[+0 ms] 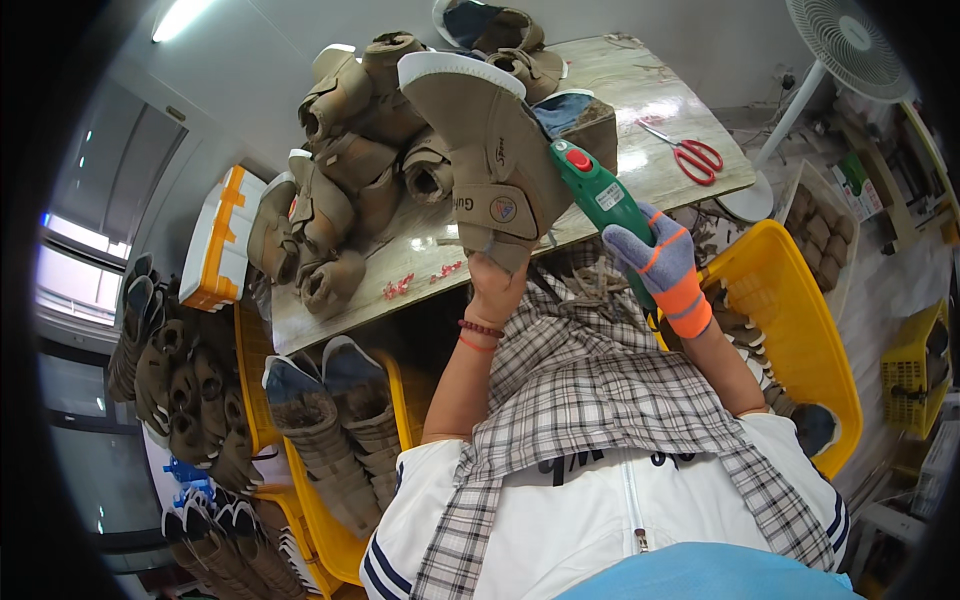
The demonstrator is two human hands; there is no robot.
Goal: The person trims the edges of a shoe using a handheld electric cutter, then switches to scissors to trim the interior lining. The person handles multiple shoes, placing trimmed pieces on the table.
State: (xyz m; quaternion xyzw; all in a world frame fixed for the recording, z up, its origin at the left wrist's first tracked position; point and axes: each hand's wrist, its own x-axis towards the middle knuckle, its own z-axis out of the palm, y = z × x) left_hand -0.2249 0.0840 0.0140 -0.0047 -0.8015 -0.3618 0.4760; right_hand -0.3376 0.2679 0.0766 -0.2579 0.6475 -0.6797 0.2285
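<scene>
My bare left hand is closed on the lower end of a brown shoe upper with a white edge along its top, a strap and a small round badge. It holds the upper raised over the table's near edge. My right hand, in a grey and orange work glove, is wrapped round a green hand-held power tool with a red switch. The tool's front end is close beside the upper's right edge; I cannot tell if they touch. Several more brown shoe uppers are heaped on the table behind and left.
Red-handled scissors lie on the right of the table. Red scraps are near its front edge. Yellow crates with uppers stand on both sides. A white and orange box is at the left, a fan at the far right.
</scene>
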